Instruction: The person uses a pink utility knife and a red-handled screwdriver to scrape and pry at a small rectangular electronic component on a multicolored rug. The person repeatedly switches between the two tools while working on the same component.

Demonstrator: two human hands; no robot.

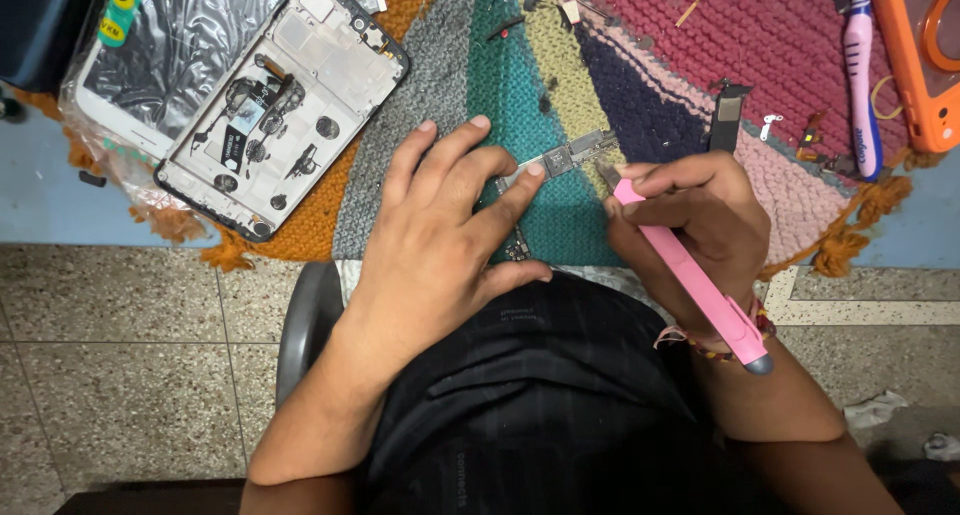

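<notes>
My left hand (445,225) lies flat with spread fingers on a small phone circuit board (560,160), pinning it to a striped knitted mat (520,85). Most of the board is hidden under the palm and fingers. My right hand (690,225) grips a pink pen-shaped tool (690,280), whose metal tip touches the board's right end. An opened phone frame (285,100), with its inner parts showing, lies up left on the mat.
A white phone in a clear plastic bag (160,45) sits at top left. A pink toothbrush (860,75) and an orange case (925,60) lie at top right. Small screws and parts (770,125) are scattered on the mat. Speckled floor lies below.
</notes>
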